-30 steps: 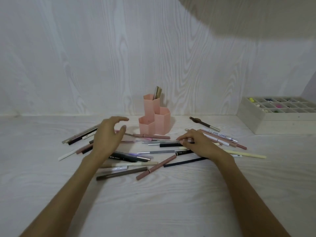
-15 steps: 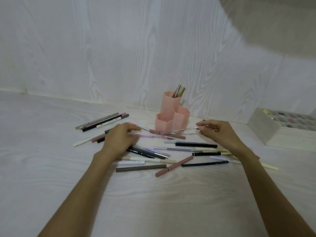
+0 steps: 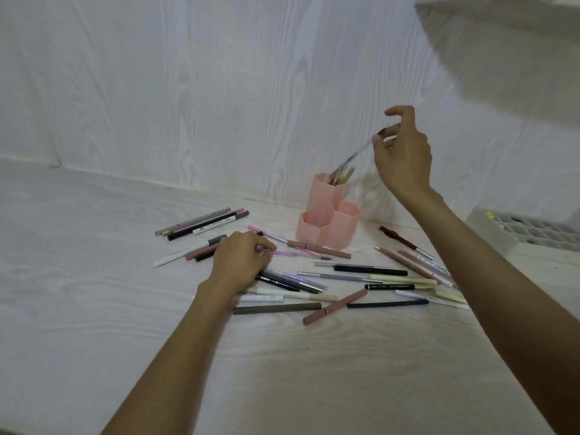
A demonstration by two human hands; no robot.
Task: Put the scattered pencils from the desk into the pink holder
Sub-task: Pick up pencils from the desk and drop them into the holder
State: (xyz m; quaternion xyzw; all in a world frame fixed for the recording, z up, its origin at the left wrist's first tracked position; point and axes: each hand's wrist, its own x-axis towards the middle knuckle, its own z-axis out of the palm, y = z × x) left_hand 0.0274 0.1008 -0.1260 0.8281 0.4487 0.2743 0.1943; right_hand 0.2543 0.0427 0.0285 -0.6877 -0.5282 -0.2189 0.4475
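Dozens of pencils lie loose across our desk [image 3: 94,324] and we work two at once, so let us run across from the left. Out beyond our left knuckles sits a neat bundle of four or five sticks [image 3: 201,226], untouched, with a white one [image 3: 175,256] just under it. Our left hand [image 3: 238,262] is down on the heap, fingers curled and pinching the near end of a clear pink pencil [image 3: 292,254], which runs away from the grip toward the foot of the pink holder [image 3: 329,224]; its far end is on the desk, not lifted yet. Under and just behind that grip lie dark and lilac pencils, close enough that a hasty pull could drag or roll them. Moving right, the holder stands upright, its tall back cell already carrying a couple of sticks. Our right hand [image 3: 403,155] is up above and to the right of that cell, thumb and fingertips nipping the top end of a thin grey pencil [image 3: 354,157], which slants down from the grip with its tip at the cell's mouth. Here's the risk as we judge it: that steep slant, let go too early, could tip the pencil over the rim, or nudge the light holder backward. Below the right forearm more pencils fan out, and a white compartment tray [image 3: 489,227] sits beyond at the far right.
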